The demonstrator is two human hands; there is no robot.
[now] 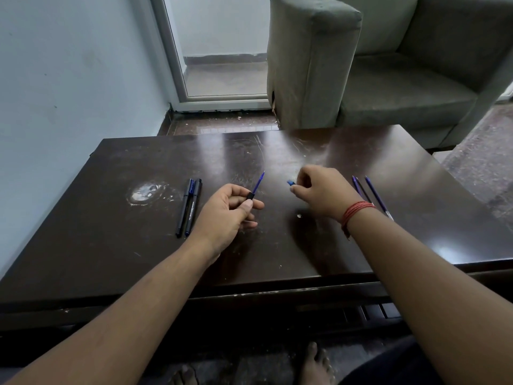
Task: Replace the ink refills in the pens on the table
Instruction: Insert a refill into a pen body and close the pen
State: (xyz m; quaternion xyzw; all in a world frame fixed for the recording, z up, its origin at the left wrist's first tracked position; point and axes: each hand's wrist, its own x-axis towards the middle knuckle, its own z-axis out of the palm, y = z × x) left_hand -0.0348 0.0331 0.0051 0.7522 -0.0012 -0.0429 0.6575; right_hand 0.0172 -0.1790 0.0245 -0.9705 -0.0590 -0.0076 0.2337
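Two black pens lie side by side on the left part of the dark worktop, well in from its left edge. Beside them, the left hand hovers over the middle, fingers curled, pinching a black pen barrel from which a blue refill projects up and away. Bare surface separates it from the right hand, which pinches a small blue piece between thumb and fingertips. Three loose refills lie just right of that wrist, with a red thread band; open surface extends to the right edge. A grey armchair stands beyond the far edge.
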